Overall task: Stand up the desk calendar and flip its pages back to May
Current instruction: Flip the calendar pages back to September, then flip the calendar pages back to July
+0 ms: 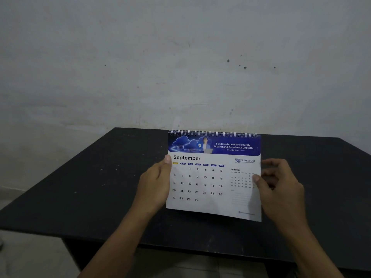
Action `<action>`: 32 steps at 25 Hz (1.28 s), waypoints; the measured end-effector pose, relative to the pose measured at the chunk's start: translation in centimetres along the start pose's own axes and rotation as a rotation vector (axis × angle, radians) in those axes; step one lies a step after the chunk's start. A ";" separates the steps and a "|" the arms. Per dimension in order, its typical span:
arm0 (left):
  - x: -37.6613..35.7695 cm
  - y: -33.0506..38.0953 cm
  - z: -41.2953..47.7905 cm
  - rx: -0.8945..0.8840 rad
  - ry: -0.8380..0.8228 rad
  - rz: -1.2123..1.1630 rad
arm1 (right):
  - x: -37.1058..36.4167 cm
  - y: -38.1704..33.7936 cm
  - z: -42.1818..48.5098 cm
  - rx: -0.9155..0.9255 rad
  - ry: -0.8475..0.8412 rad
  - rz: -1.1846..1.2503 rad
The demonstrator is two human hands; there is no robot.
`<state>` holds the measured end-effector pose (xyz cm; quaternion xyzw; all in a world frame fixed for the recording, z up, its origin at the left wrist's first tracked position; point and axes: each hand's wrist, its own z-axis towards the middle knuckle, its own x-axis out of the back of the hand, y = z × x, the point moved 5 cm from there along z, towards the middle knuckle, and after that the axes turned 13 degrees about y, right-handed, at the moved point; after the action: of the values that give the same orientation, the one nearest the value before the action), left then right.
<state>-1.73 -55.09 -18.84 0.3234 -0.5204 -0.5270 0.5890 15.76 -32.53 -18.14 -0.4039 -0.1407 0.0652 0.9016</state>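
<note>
The desk calendar (212, 183) is upright in the middle of the view, spiral binding on top, its white page headed September under a blue banner. My left hand (154, 187) grips its left edge, thumb on the front near the top corner. My right hand (281, 189) holds the right edge, thumb pressed on the small October grid, fingers curled behind. The lower right corner looks lifted slightly off the table. The pages behind the front sheet are hidden.
A dark, scuffed table (96, 187) carries the calendar, its far edge against a stained grey wall (180, 67). The near edge runs across the bottom, with pale floor (30, 255) visible at lower left.
</note>
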 end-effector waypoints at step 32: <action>0.4 -0.1 1.0 0.157 -0.144 -0.217 | -0.2 -4.5 9.3 0.087 0.080 0.310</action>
<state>-2.76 -55.37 -18.60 0.3843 -0.5629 -0.5670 0.4625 12.71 -28.98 -8.94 -0.3838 -0.0377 0.1937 0.9021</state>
